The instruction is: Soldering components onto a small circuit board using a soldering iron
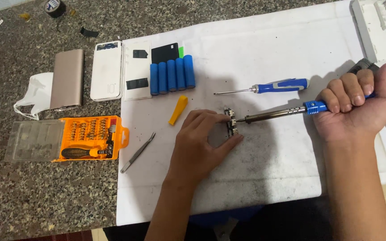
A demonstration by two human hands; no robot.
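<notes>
- Two hands are working in the head view over a white sheet (255,169) that is covering part of a speckled stone table (36,196).
- The left hand (199,147) is pinching a small circuit board (231,121) between thumb and fingertips, holding it against the sheet near its middle.
- The right hand (358,105) is closing in a fist around the blue handle of a soldering iron (275,114), whose metal tip is touching the board's right edge.
- A blue-handled screwdriver (273,86) is lying just beyond the iron, apart from it.
- Five blue cylindrical cells (172,75) are lying side by side at the sheet's far left, with an orange pry wedge (178,109) near them.
- Metal tweezers (138,152) are lying on the sheet's left edge.
- An orange bit set case (92,138) is sitting open on the table, beside a white power bank shell (106,70) and a metallic casing (68,79).
</notes>
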